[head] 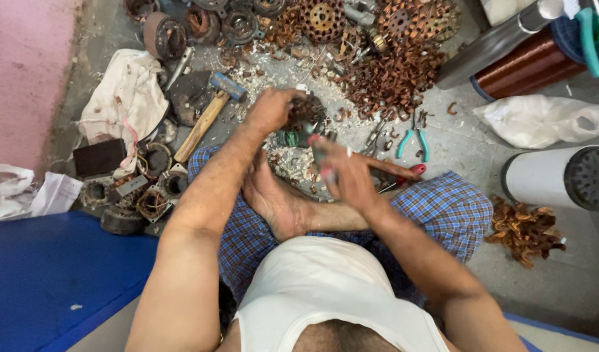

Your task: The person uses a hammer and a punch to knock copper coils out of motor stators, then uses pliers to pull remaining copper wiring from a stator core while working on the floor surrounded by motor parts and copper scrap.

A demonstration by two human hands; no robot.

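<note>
I sit cross-legged on the floor. My left hand [271,109] grips a round motor stator [306,112] stuffed with old copper winding and holds it against the floor. My right hand [344,171] is closed around a tool with a reddish handle [322,160], blurred, just below and right of the stator. Paper and copper scraps [293,163] lie under both hands, in front of my bare foot [273,199].
A wooden-handled hammer [205,114] lies left of my left hand. Teal-handled pliers [413,140] and a heap of stripped copper coils [390,75] lie ahead right. Stators [152,195], a white cloth [126,91], a copper wire spool [527,65], a white cylinder [557,177] surround me.
</note>
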